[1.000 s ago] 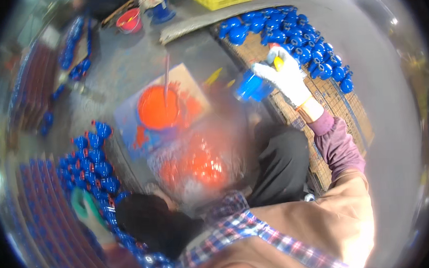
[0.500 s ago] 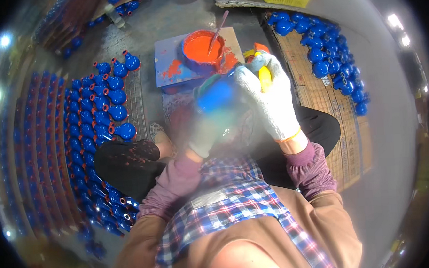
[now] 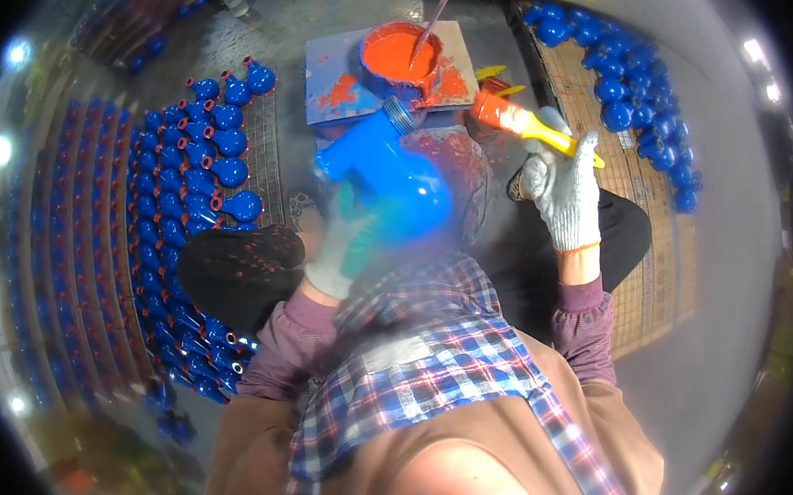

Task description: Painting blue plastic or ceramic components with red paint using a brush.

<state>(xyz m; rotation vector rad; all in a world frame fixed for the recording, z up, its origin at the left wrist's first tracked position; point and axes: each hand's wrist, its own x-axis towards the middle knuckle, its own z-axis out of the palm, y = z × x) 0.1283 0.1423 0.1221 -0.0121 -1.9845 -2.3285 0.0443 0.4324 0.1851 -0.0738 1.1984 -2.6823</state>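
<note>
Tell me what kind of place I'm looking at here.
Likely a small workshop floor for hand-painting cast parts: rows of blue bulb-shaped pieces on wire racks, an open pot of orange paint, and a paint-loaded brush in the gloved right hand.

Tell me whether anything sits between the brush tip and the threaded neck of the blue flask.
Nothing visible does. The brush in the right hand points its orange bristles at the neck of the blue flask, held by the left hand; only bare floor shows in the gap.
</note>
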